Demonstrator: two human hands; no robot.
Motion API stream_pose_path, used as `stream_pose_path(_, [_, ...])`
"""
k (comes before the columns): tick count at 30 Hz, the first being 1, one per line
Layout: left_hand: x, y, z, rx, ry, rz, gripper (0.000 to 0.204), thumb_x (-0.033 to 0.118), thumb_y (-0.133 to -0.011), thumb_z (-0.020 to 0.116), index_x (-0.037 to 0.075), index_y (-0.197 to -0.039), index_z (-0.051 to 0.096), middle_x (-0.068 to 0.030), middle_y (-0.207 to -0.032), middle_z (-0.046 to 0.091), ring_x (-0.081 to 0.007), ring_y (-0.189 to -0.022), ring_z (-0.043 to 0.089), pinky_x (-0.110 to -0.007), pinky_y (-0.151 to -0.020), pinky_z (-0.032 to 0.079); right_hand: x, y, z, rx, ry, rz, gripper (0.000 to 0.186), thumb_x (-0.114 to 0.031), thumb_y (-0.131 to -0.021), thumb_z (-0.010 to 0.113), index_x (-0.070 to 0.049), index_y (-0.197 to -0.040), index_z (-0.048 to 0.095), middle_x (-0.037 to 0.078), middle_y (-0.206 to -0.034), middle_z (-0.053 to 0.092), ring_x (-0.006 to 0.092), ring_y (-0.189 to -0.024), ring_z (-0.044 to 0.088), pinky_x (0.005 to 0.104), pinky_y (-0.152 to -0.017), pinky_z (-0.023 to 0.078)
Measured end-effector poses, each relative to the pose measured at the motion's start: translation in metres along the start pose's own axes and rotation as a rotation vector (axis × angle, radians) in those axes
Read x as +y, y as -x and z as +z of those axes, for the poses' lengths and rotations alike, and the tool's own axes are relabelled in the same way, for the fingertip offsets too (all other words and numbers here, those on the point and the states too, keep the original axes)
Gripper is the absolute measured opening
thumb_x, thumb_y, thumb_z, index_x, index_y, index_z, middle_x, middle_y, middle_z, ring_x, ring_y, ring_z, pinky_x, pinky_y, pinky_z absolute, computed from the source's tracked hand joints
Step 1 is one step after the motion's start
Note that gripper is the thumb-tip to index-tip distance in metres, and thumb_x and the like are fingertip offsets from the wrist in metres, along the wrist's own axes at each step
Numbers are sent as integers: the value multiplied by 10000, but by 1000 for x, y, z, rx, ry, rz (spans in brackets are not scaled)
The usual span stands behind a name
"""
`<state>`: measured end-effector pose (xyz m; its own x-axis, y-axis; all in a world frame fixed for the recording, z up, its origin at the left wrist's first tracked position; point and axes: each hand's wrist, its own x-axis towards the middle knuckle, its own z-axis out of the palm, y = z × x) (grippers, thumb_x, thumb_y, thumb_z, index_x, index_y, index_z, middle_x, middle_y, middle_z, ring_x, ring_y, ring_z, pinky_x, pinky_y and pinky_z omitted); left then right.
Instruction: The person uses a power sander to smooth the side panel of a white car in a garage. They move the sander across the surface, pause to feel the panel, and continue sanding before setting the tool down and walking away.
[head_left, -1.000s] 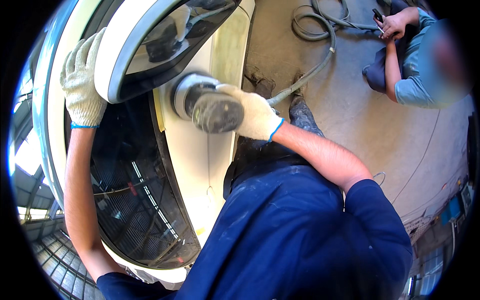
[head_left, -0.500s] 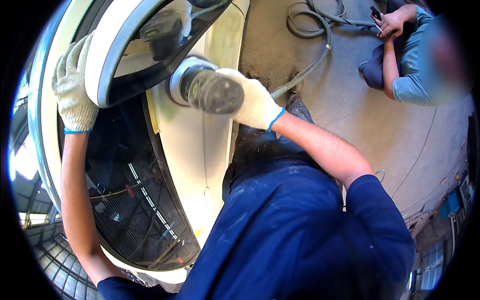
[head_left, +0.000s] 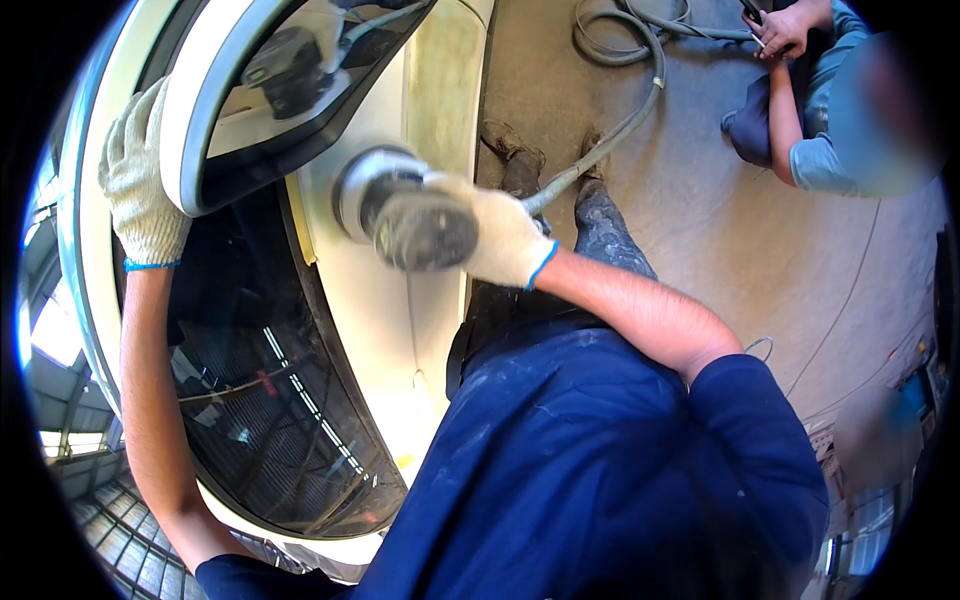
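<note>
My right hand (head_left: 505, 235), in a pale knit glove with a blue cuff, is closed around a round-pad power sander (head_left: 425, 232). The sander's white-edged disc lies against the pale door panel (head_left: 345, 290) of a vehicle, just nearer to me than the side mirror (head_left: 300, 85). In the mirror glass shows a reflection of the tool. On the far left my gloved left hand (head_left: 145, 185) lies with its fingers stretched out beside the mirror's white housing. Part of its fingers is hidden behind that housing, and it holds no tool.
A dark side window (head_left: 250, 340) fills the space between my arms. From behind my right hand a grey hose (head_left: 625, 125) runs over the floor and coils. Another person (head_left: 825, 125) sits low at the upper right. A thin cable (head_left: 855, 285) crosses the floor.
My right hand has brought the sander nearer to me along the panel, out from beside the mirror. The mirror appears slightly farther left as the view shifts. My left hand stays in place.
</note>
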<state>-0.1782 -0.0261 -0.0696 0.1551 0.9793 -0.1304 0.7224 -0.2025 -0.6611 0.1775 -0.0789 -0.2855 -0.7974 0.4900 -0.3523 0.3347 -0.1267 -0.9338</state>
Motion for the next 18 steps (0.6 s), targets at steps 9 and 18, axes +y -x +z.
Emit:
stream_pose_path(9, [0, 3, 9, 64, 45, 9, 605, 247, -964, 709, 132, -1535, 544, -93, -1518, 591, -347, -1401, 537, -461, -1238, 405, 9, -24, -15, 209, -2, -166, 606, -263, -877, 801, -124, -1415, 559, 205, -1158, 720, 408, -1011, 737, 462, -858, 605])
stream_pose_path(18, [-21, 11, 0, 78, -1, -3, 663, 236, -915, 769, 123, -1529, 546, -133, -1512, 603, -377, -1393, 554, -481, -1244, 401, 15, -45, -9, 227, 85, -344, 460, -187, -913, 694, -111, -1349, 570, 192, -1170, 709, 418, -978, 737, 471, -852, 607])
